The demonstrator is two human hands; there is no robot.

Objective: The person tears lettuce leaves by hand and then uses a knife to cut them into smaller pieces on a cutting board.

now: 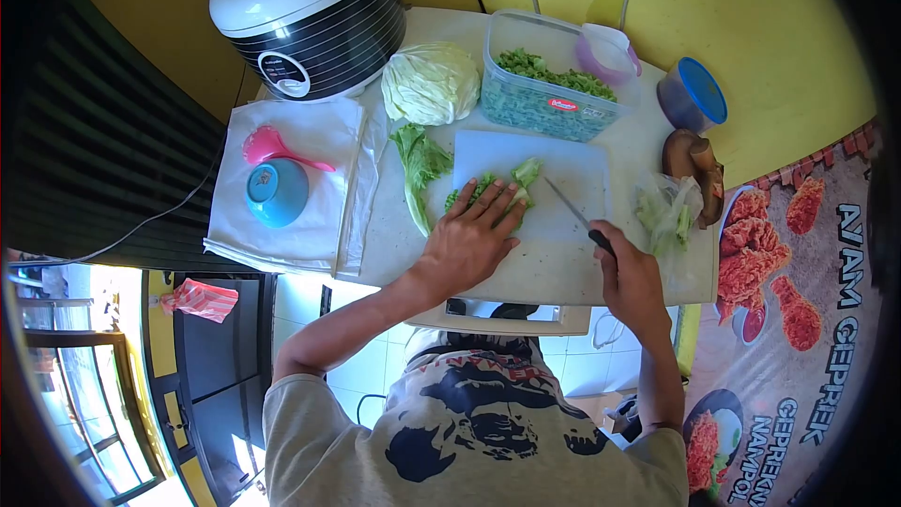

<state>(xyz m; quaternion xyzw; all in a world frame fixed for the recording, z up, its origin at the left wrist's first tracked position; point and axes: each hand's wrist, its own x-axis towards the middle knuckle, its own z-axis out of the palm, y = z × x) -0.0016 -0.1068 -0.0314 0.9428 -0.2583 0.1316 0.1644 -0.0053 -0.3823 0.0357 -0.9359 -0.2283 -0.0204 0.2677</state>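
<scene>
My left hand (474, 242) lies with fingers stretched out over green lettuce (527, 172) on a white cutting board (574, 161), pressing it down. Part of the lettuce is hidden beneath the palm. My right hand (627, 274) is wrapped round the dark handle of a knife (566, 199). Its blade points up and left over the board, a little right of the lettuce and apart from it. Left of the board lies a loose lettuce leaf (419, 169). Behind it sits a pale green cabbage (431, 84).
A clear container (549, 117) of chopped greens stands behind the board, a purple-handled cup (608, 54) at its corner. At left are a rice cooker (310, 28), pink ladle (272, 145) and blue bowl (277, 192). At right are a plastic bag (668, 211) and blue-lidded tub (692, 96).
</scene>
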